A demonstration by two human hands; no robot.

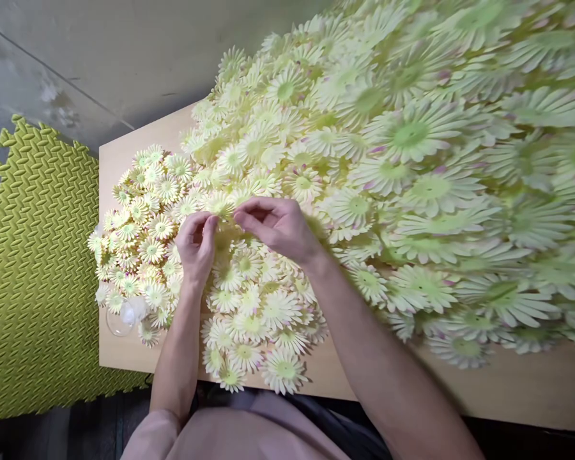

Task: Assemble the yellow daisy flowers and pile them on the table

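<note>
A big heap of pale yellow artificial daisy heads (pixel 364 160) with green centres covers a light wooden table (pixel 124 150). My left hand (pixel 196 246) and my right hand (pixel 278 223) meet above the heap's left part, fingertips nearly touching. Both pinch one daisy head (pixel 223 214) between thumb and fingers. The fingers of both hands are curled closed on it. Loose daisy heads lie under and all around the hands, down to the table's near edge.
A small clear plastic piece (pixel 122 317) lies at the table's left front. A green foam floor mat (pixel 33 268) lies left of the table on a grey concrete floor (pixel 124 51). The right half of the heap rises close to the camera.
</note>
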